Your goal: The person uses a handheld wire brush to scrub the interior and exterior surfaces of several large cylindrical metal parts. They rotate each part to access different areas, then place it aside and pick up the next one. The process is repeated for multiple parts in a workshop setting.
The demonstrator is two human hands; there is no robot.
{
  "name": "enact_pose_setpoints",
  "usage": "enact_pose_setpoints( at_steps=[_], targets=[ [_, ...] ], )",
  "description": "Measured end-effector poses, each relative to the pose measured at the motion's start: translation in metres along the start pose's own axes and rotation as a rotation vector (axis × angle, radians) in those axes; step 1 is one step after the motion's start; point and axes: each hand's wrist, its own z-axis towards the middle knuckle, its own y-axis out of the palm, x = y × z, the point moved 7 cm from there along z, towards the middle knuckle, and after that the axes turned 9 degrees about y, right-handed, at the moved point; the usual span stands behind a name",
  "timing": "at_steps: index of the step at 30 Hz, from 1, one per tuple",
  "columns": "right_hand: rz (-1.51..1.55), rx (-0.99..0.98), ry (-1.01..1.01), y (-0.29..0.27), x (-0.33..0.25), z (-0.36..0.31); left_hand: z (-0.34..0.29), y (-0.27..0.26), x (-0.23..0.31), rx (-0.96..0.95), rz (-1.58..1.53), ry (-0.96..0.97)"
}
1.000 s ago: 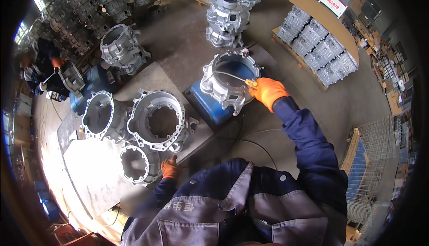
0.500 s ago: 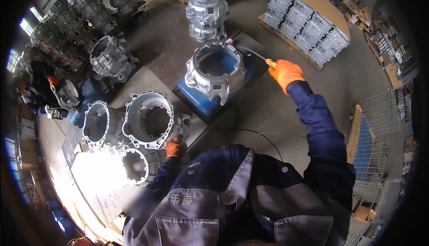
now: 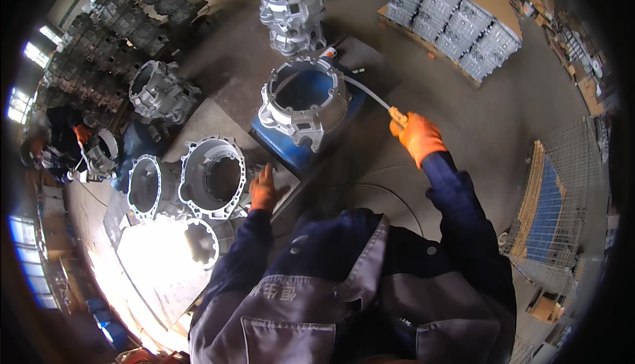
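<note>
- R hand [image 3: 422, 139]: orange glove, right of ctr; fingers curled round the handle of a yellow-handled tool [image 3: 397, 114], thumb-side toward the rod.
- L hand [image 3: 263, 193]: orange glove, mid-frame; fingers extended, thumb out to the side, nothing seen in the grip. Can't tell if it touches the casting beside it.
- Tool: ctr-right of frame, thin pale curved rod [image 3: 370, 90] running up-left from the handle, far end by the housing's R rim; contact unclear. Prob. light, rod maybe a bit springy; best held by the handle, not the rod.
- Metal housing [image 3: 286, 121]: upper ctr, open ring upward, sitting on a blue container [image 3: 286, 147]. Looks like cast metal, so prob. heavy, rigid, not fragile; bare faces may be slick, edges maybe sharp. For a lift, both hands on opp. sides, under the flange or lugs.
- Large casting [image 3: 187, 191]: left of ctr on the grey desk [image 3: 206, 118], just L of the L hand; prob. equally stiff & hefty, rim gives a decent hold.
- Further out: stack of housings [image 3: 291, 15] at top ctr; palletised castings [image 3: 456, 23] upper right; wire cage [image 3: 554, 195] at right edge; co-worker's gloved hand [image 3: 82, 133] far left.
</note>
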Motion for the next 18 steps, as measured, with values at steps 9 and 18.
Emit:
enact_pose_setpoints(
  at_steps=[9,18],
  targets=[
    [0.558,-0.144,-0.014,0.033,0.014,-0.097,0.225,-0.022,0.072,-0.038,0.393,0.667],
    [0.537,-0.274,0.611,0.075,0.080,-0.135,0.251,0.021,0.087,-0.392,0.214,0.368]
  ],
)
